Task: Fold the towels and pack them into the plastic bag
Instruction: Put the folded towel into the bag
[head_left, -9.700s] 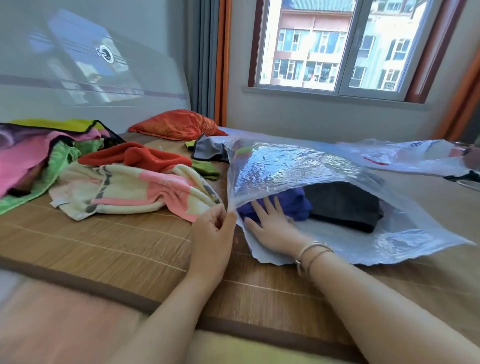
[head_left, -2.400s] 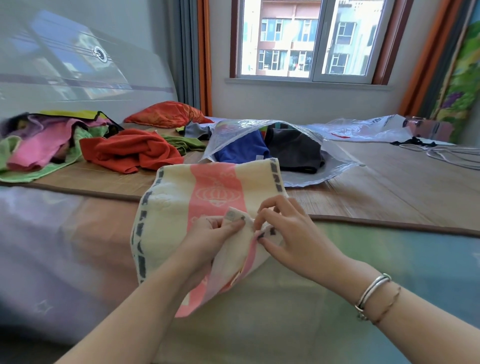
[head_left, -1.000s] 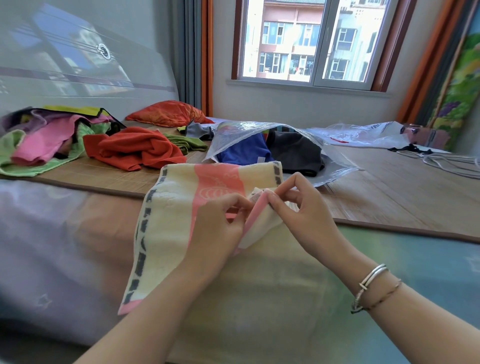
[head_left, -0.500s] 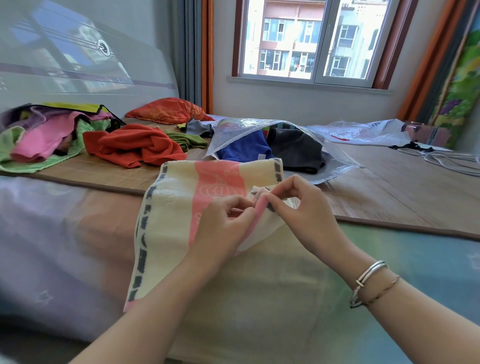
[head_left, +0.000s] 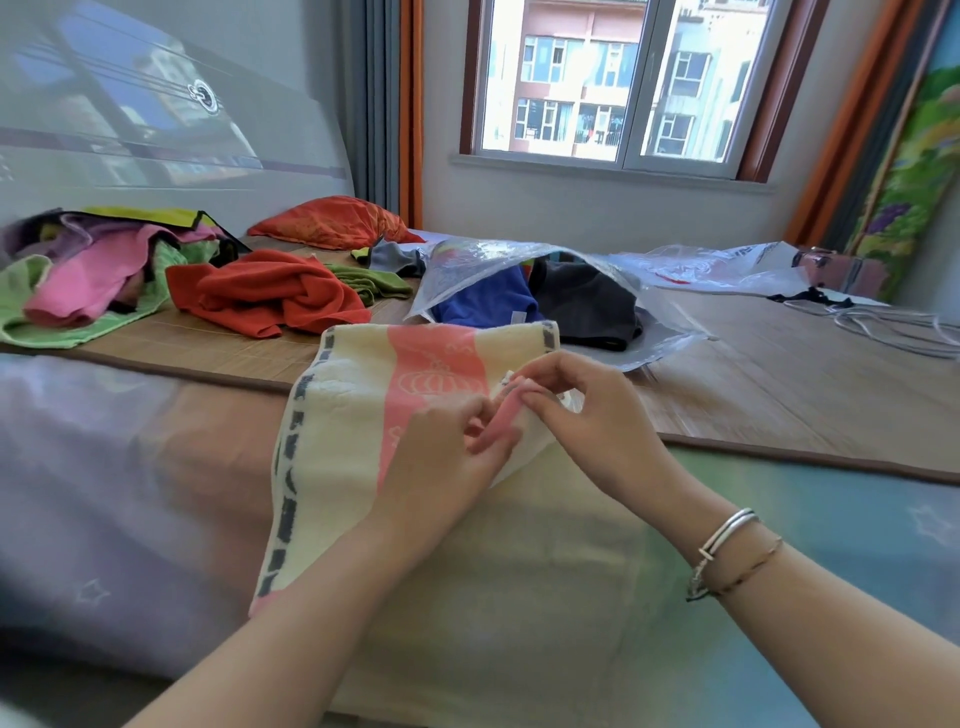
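Left hand (head_left: 447, 457): we note its fingers curled, pinching a pink corner of the cream-and-pink towel (head_left: 363, 415) held up over the near edge of the bed (head_left: 104, 467). Right hand (head_left: 587, 415): thumb and fingertips pinch the same corner, just beside the left; two bracelets (head_left: 727, 551) sit on its wrist. Towel: we see it draped down the left side, dark blocks along its border, a crown motif on the pink band. Plastic bag (head_left: 519, 260): lies open on the bamboo mat (head_left: 779, 374) behind the hands, holding a blue towel (head_left: 488, 306) and a dark grey towel (head_left: 587, 306) side by side. Orange towel (head_left: 270, 296): crumpled on the mat, left of the bag. Pink and green pile (head_left: 93, 280): far left. Second plastic bag (head_left: 717, 265): flat, right of the first.
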